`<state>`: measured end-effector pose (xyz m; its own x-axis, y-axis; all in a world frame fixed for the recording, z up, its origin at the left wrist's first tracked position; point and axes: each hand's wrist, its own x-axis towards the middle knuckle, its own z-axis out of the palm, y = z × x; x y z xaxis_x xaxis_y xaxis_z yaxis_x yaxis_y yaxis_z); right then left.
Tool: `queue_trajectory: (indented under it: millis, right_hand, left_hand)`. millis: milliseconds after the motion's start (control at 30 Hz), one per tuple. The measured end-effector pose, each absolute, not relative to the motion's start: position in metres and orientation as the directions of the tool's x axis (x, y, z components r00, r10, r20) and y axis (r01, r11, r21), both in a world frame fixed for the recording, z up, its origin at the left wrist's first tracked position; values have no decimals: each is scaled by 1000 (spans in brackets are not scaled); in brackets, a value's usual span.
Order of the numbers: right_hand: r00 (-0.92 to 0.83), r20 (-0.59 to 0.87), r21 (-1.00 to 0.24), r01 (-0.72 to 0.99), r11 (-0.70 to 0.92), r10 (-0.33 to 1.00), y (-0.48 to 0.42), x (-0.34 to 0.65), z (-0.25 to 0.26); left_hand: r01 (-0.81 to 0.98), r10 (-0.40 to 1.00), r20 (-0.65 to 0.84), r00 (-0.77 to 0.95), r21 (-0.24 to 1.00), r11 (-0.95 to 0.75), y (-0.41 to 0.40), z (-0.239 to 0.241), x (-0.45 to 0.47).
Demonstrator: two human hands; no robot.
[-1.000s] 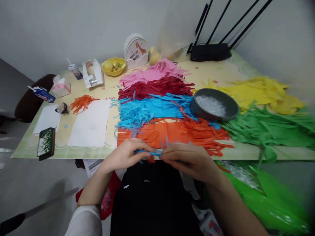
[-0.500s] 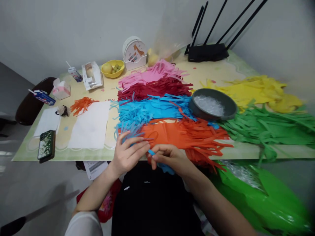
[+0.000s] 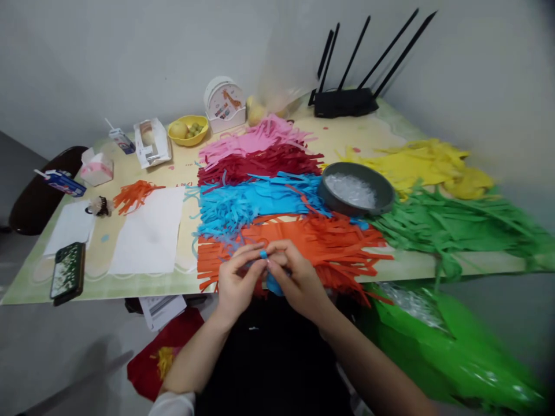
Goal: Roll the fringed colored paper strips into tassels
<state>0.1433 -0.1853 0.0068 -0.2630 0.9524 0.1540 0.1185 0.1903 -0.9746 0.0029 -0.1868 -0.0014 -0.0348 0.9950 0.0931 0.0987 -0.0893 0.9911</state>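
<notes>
Head: hands [image 3: 236,284] [image 3: 299,282] again tog. @ strip [image 3: 263,254]

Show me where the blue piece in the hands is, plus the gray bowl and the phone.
Blue piece [image 3: 263,254]: head view, on its bright upper part.
Gray bowl [image 3: 385,189]: head view, on its inner right wall.
Phone [image 3: 67,271]: head view, on its patterned upper face.

Over the near edge of the surface [image 3: 97,283], the left grip [image 3: 237,284] and right grip [image 3: 300,281] pinched a blue strip [image 3: 263,254], just above orange fringe [image 3: 338,248]. Green fringe [image 3: 451,225] drooped past that edge toward the right. A phone [image 3: 68,271] lay by the near left corner; a black router [image 3: 344,103] stood at the far right corner.
</notes>
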Motion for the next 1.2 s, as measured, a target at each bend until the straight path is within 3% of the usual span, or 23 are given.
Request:
queue_trajectory:
  millis: [100,167,233,300,467,667,1000,1200]
  right_hand:
    - [-302,271,-866,339,369,914,-161,172,14]
    - [-222,319,-751,535,388,922,-127,209,19]
    - [-26,317,-615,756,226,948,-84,253,22]
    - [2,137,-493,868,67,991,-43,291,19]
    - [-93,-105,-462,886,34,990,10,325,-6]
    - [-148,-198,-424,904,51,969,16,325,-20]
    - [-178,-205,-359,928,95,962,19,315,-17]
    - [-84,-29,-382,922,66,996,-4,318,12]
  left_hand:
    - [94,974,153,-165,986,-139,-180,-2,6]
    - [60,944,197,-264,980,-187,-178,1,2]
    - [-67,949,151,-276,982,-175,-177,8,-6]
    - [-215,981,66,-183,971,-106,-178,14,-14]
    - [-200,997,-19,-74,980,4,-181,18,-13]
    - [-78,995,-78,-65,994,72,-177,10,-6]
    - [-93,996,-78,-50,993,73,-174,1,-6]
    - [-85,994,-69,-80,994,62,-173,-2,-12]
